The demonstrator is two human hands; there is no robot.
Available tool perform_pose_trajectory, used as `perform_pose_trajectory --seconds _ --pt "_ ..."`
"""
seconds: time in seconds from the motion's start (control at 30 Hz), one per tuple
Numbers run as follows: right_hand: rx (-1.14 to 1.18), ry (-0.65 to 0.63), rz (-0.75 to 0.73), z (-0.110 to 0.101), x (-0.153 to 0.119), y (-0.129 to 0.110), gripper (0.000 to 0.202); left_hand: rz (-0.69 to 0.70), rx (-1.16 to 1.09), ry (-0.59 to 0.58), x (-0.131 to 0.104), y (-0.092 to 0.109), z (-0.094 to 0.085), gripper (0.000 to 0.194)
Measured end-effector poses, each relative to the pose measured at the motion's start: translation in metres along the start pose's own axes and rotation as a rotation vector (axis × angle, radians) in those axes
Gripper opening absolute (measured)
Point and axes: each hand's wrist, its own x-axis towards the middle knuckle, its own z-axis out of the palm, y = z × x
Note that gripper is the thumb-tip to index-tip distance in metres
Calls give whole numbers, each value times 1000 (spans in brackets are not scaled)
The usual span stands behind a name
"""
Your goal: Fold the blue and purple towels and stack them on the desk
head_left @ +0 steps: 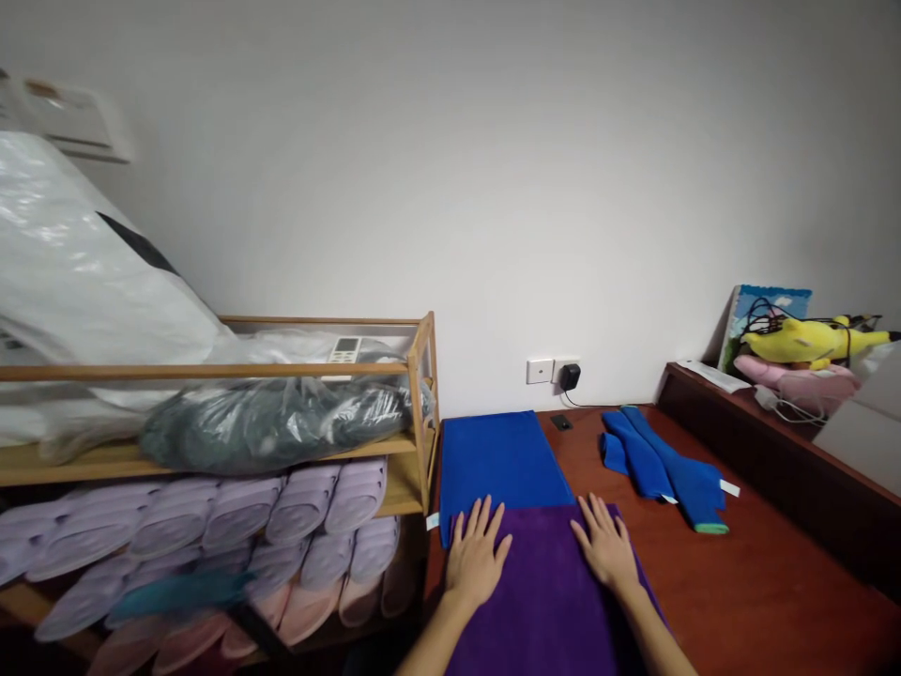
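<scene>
A purple cloth (539,582) lies flat on the reddish-brown desk (767,573), its far edge overlapping a flat blue cloth (503,460). My left hand (477,556) rests on the purple cloth's far left corner, fingers spread and reaching the blue cloth's near edge. Near the far right corner, my right hand (606,546) lies palm down with its fingers apart. Neither hand grips anything. To the right are two more blue cloths, one crumpled (639,458) and one long and narrow with a green end (686,479).
A wooden rack (415,376) on the left holds plastic-wrapped items (282,427) and rows of lilac slippers (243,507). A black plug (570,376) sits in the wall socket. The raised ledge (746,413) at right bears a yellow plush toy (802,340) and cables.
</scene>
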Motion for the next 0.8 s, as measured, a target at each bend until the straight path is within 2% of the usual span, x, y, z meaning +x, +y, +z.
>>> perform_pose_trajectory --seconds 0.1,0.17,0.3,0.5,0.8 --pt "-28 -36 73 -5 -5 33 65 -65 24 30 -2 -9 -3 57" --pt "-27 -58 73 -7 -11 40 65 -92 32 29 -3 -9 -4 57" --pt "-40 -64 88 -6 -22 35 68 -107 39 3 -3 -8 -7 57" --pt "-49 -43 95 -4 -27 31 69 -116 53 -14 -5 -17 -11 58" --pt "-60 51 54 7 -25 33 69 -78 63 46 -1 -28 -5 57"
